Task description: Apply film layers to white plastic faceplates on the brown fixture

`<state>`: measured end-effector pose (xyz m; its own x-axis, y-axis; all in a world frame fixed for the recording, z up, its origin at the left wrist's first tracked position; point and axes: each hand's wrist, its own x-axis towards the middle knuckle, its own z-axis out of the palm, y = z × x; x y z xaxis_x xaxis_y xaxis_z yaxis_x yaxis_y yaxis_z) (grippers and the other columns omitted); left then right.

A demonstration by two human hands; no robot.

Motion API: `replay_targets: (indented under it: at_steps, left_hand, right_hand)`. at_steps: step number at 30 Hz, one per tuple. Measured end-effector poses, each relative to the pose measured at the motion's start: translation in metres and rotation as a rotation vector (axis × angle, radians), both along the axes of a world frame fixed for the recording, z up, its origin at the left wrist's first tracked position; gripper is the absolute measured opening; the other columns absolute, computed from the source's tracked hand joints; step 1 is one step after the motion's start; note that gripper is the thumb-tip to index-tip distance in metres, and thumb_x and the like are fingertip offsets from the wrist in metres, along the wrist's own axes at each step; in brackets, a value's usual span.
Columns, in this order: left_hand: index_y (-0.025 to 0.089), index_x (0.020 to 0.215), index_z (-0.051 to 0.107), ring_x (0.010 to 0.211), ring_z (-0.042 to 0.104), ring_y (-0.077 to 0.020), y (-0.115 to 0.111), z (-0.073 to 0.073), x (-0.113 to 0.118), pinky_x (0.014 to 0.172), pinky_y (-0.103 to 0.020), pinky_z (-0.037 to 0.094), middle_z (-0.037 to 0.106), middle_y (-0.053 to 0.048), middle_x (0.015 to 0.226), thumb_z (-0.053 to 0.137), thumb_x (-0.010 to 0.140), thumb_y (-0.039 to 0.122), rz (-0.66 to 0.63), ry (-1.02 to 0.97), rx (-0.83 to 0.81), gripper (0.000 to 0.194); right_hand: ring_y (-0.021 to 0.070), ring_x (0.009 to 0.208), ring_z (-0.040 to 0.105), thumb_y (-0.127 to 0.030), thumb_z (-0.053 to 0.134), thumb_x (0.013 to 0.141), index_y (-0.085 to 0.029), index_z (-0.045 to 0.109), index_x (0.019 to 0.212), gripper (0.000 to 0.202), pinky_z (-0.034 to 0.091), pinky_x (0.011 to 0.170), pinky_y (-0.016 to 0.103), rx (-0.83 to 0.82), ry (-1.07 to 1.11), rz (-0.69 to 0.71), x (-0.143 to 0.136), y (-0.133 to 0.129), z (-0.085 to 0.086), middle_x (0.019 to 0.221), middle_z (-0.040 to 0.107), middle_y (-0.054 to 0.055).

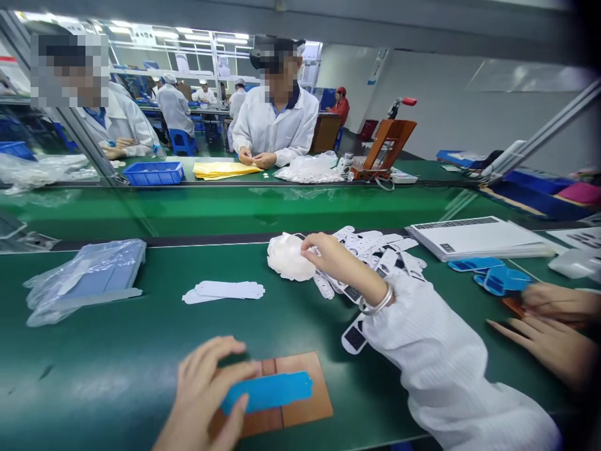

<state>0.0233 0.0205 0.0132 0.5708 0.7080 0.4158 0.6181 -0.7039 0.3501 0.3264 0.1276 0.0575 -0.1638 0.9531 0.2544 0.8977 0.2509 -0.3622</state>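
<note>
A blue strip-shaped plate (277,391) with notched ends lies across a brown board (307,407). My left hand (206,391) has its thumb and index finger at the strip's left end, one along each long edge, with the other fingers raised. Farther out, my right hand (328,254) reaches to a heap of thin, whitish, translucent pieces (288,257). Its thumb and fingertips are pinched together at the heap's right side; whatever is between them is too small to tell. Beside that heap, white strips with dark windows (354,338) are piled loosely, partly behind my right wrist.
Two plain white strips (225,291) lie left of the heap. A plastic-wrapped grey stack (101,272) sits at far left. White sheets (479,238) and blue pieces (504,275) are at right, near another person's hands (554,326). A metal post (70,106) slants across the left.
</note>
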Motion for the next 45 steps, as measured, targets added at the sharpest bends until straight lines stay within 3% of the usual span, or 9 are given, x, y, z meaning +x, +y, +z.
replay_targets:
  at_steps: [6,10,14,19,22,27,31,36,45]
  left_hand:
    - [0.03,0.105,0.065,0.106,0.057,-0.0282,0.032,0.023,0.005,0.085,-0.045,0.049,0.062,-0.006,0.114,0.045,0.087,0.031,0.119,0.069,-0.144,0.027]
    - [0.031,0.108,0.063,0.109,0.056,-0.0271,0.013,0.007,-0.006,0.082,-0.039,0.052,0.06,-0.006,0.118,0.045,0.088,0.036,0.15,0.034,-0.269,0.027]
    - [0.033,0.109,0.063,0.108,0.058,-0.0247,-0.011,0.003,-0.022,0.079,-0.033,0.055,0.061,-0.005,0.117,0.046,0.09,0.035,0.098,-0.016,-0.393,0.026]
    - [0.032,0.111,0.06,0.103,0.063,-0.02,-0.045,0.017,-0.018,0.085,-0.029,0.055,0.063,-0.002,0.116,0.048,0.09,0.03,0.051,-0.138,-0.404,0.024]
    - [0.03,0.123,0.052,0.105,0.063,-0.0184,-0.073,0.018,-0.007,0.088,-0.025,0.053,0.062,-0.004,0.121,0.049,0.091,0.034,-0.047,-0.105,-0.276,0.033]
    - [0.025,0.109,0.061,0.079,0.068,-0.0157,-0.1,0.01,0.002,0.074,-0.021,0.055,0.073,-0.002,0.092,0.039,0.096,0.036,-0.189,-0.087,-0.322,0.028]
    - [0.022,0.071,0.064,0.053,0.06,-0.0126,-0.084,0.002,-0.007,0.051,-0.02,0.047,0.065,0.001,0.06,0.046,0.092,0.04,-0.08,-0.158,-0.854,0.033]
    - [0.017,0.06,0.049,0.037,0.04,-0.0062,-0.057,-0.006,-0.016,0.038,-0.017,0.03,0.055,0.001,0.049,0.052,0.082,0.052,0.098,-0.399,-1.438,0.041]
    - [0.016,0.091,0.06,0.043,0.045,-0.0079,-0.048,-0.01,-0.014,0.042,-0.018,0.035,0.058,0.002,0.056,0.059,0.08,0.043,0.074,-0.524,-1.395,0.03]
  right_hand:
    - [0.0163,0.072,0.06,-0.011,0.049,0.08,-0.019,0.059,0.076,0.014,0.045,0.065,0.028,-0.112,0.074,0.064,0.027,-0.042,0.013,0.078,0.065,0.002]
    - [0.0186,0.082,0.062,0.002,0.05,0.067,-0.023,0.064,0.088,0.036,0.047,0.07,0.03,-0.22,-0.059,0.197,0.04,-0.104,-0.018,0.086,0.067,0.002]
    - [0.0279,0.095,0.057,0.012,0.043,0.062,-0.017,0.062,0.1,0.051,0.043,0.077,0.041,-0.08,-0.477,0.066,0.039,-0.137,-0.048,0.097,0.065,0.011]
    - [0.0271,0.089,0.058,-0.003,0.039,0.083,-0.01,0.057,0.114,0.036,0.042,0.079,0.043,0.114,-0.498,0.03,0.014,-0.149,-0.037,0.098,0.064,0.015]
    - [0.0235,0.084,0.059,-0.021,0.036,0.093,-0.011,0.049,0.124,0.035,0.046,0.07,0.037,0.107,-0.288,0.235,-0.028,-0.179,-0.011,0.1,0.064,0.013]
    - [0.0172,0.076,0.062,-0.03,0.028,0.098,-0.017,0.059,0.103,0.034,0.05,0.067,0.028,-0.342,0.041,0.675,-0.088,-0.219,0.006,0.089,0.067,0.005]
    - [0.0139,0.066,0.06,-0.038,0.039,0.096,-0.02,0.057,0.087,0.027,0.048,0.06,0.025,-0.482,0.233,0.454,-0.088,-0.211,-0.016,0.075,0.064,0.0]
    - [0.0153,0.085,0.063,-0.033,0.065,0.083,-0.024,0.055,0.109,0.029,0.052,0.073,0.025,-0.22,0.358,0.244,-0.068,-0.208,-0.037,0.095,0.065,0.002]
    - [0.0175,0.083,0.059,-0.022,0.071,0.077,-0.027,0.061,0.105,0.03,0.052,0.066,0.028,-0.114,0.529,0.139,-0.05,-0.198,-0.063,0.093,0.057,0.004]
